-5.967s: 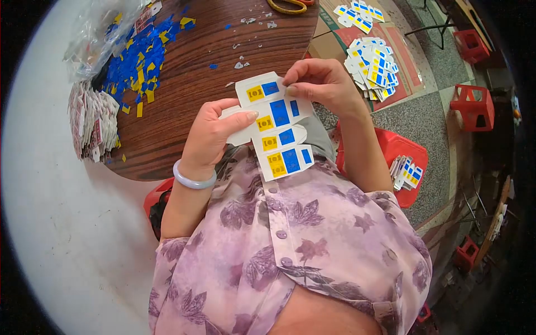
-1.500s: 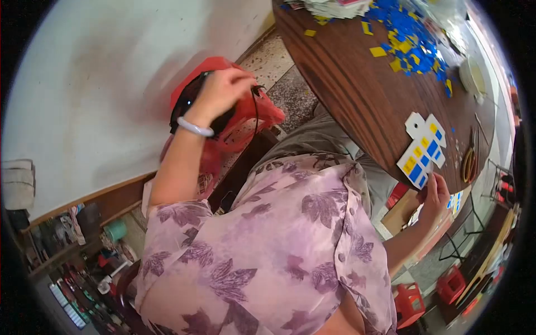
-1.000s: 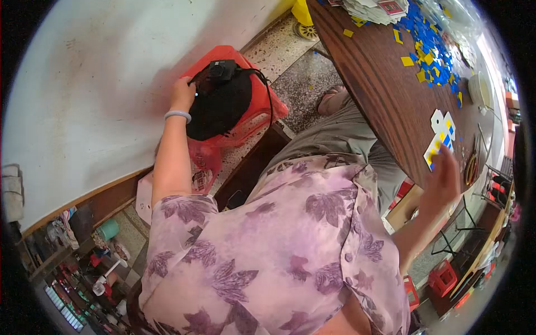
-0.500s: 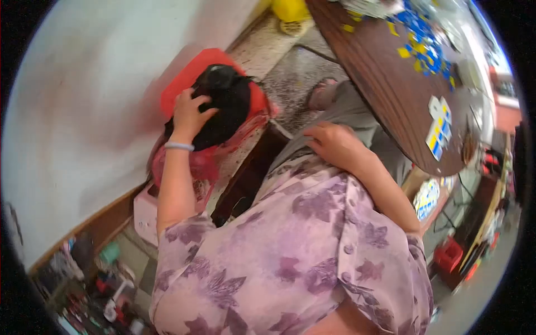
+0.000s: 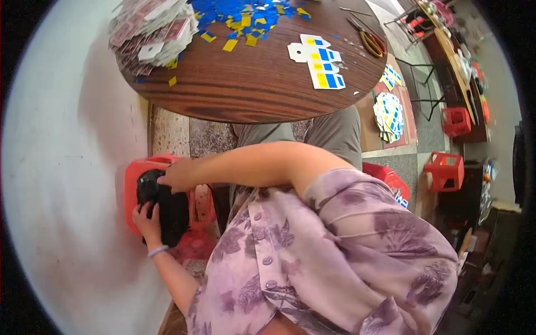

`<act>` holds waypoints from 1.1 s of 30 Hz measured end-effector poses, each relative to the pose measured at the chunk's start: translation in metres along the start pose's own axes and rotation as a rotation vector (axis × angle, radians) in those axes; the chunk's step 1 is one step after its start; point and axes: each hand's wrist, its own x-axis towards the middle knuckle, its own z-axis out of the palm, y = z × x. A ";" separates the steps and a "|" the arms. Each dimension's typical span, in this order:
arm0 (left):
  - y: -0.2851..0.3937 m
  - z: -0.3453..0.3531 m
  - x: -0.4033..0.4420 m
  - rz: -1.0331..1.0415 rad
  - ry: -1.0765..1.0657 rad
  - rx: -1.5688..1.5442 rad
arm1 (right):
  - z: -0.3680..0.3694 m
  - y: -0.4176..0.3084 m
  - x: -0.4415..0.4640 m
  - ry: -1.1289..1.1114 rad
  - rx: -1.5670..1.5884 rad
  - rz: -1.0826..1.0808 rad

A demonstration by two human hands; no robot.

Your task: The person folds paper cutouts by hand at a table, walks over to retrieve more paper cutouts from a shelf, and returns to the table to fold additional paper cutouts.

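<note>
At the left, a black bag or cloth (image 5: 174,215) lies on a red plastic stool (image 5: 132,192), with a small black device (image 5: 148,187) on top. My left hand (image 5: 147,222), below a pale bracelet, has its fingers spread and touches the black item near the device. Reaching across my body, my right hand (image 5: 180,174) is at the device's right side, its fingers bent; whether it grips the device is hard to tell. A flat white card with yellow and blue patches (image 5: 326,66) lies on the round wooden table (image 5: 245,95).
Blue and yellow scraps (image 5: 240,17) and a stack of folded cards (image 5: 156,36) are on the table, with scissors (image 5: 373,43) at its right. Beyond are a pile of printed cards (image 5: 389,116) on cardboard and red stools (image 5: 445,170). A white wall stands left.
My right hand has moved from my lap across to the black device. My left hand stays by the black item. The view has turned, showing more of the table.
</note>
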 end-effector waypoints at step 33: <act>0.041 -0.031 0.008 0.090 -0.056 -0.519 | 0.042 -0.016 0.041 0.207 0.524 0.071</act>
